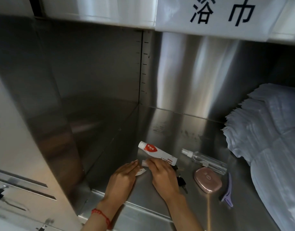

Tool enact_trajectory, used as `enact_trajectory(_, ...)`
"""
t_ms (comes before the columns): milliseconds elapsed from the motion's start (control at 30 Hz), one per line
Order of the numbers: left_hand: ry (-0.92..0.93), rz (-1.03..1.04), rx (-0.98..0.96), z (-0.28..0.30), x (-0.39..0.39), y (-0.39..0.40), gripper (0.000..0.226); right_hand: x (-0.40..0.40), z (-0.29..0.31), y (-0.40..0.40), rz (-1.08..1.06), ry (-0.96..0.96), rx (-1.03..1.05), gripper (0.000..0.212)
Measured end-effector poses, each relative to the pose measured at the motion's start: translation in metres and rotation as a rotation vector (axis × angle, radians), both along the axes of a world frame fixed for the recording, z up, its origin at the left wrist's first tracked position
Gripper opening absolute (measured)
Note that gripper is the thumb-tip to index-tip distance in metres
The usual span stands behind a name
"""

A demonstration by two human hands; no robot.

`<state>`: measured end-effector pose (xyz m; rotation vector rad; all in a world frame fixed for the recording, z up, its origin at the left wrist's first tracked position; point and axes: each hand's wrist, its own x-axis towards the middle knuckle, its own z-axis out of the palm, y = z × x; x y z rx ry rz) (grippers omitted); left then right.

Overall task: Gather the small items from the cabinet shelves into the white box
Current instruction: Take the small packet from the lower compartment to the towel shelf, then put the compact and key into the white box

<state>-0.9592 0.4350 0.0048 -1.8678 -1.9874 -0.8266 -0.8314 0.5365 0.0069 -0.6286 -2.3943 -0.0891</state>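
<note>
Reaching hands (141, 174) near shelf edge (126, 205)

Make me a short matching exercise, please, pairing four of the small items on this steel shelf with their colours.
Things:
1. tube
2. spray bottle
3. compact case
4. hair clip

Colours:
A. lilac
B. clear, with a white nozzle
C. white with a red label
D. rose pink

Pairs: 1-C, 2-B, 3-D, 4-A

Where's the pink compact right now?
In the head view, the pink compact lies on the steel shelf, right of the right hand, between the clear spray bottle and purple hair clip.
</note>
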Motion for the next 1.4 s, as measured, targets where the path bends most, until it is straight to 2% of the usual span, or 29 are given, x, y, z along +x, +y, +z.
enact_trajectory(333, -0.061, -0.042, -0.060, 0.001, 0.001, 0.000, 0.045, 0.000, -0.001, 0.000, 0.011, -0.028, -0.068, 0.051)
enact_trajectory(467, -0.156, -0.019, -0.099, -0.003, 0.000, 0.000, 0.036, 0.000, -0.002, 0.000, -0.006, -0.023, -0.058, 0.053)
enact_trajectory(733, -0.212, -0.006, -0.120, -0.013, -0.004, 0.001, 0.040, 0.000, -0.004, 0.000, -0.010, -0.018, -0.009, 0.050)
enact_trajectory(867, -0.126, 0.016, -0.077, -0.011, -0.003, 0.003, 0.033, 0.001, -0.004, 0.001, -0.012, -0.012, -0.003, 0.050)
enact_trajectory(1033, -0.052, 0.028, -0.015, -0.005, -0.002, 0.001, 0.035, 0.003, -0.004, -0.001, -0.024, 0.003, 0.005, 0.047)
enact_trajectory(1400, -0.012, 0.029, -0.011, -0.001, -0.002, -0.003, 0.039, 0.011, 0.005, -0.019, -0.017, 0.054, 0.045, 0.033)
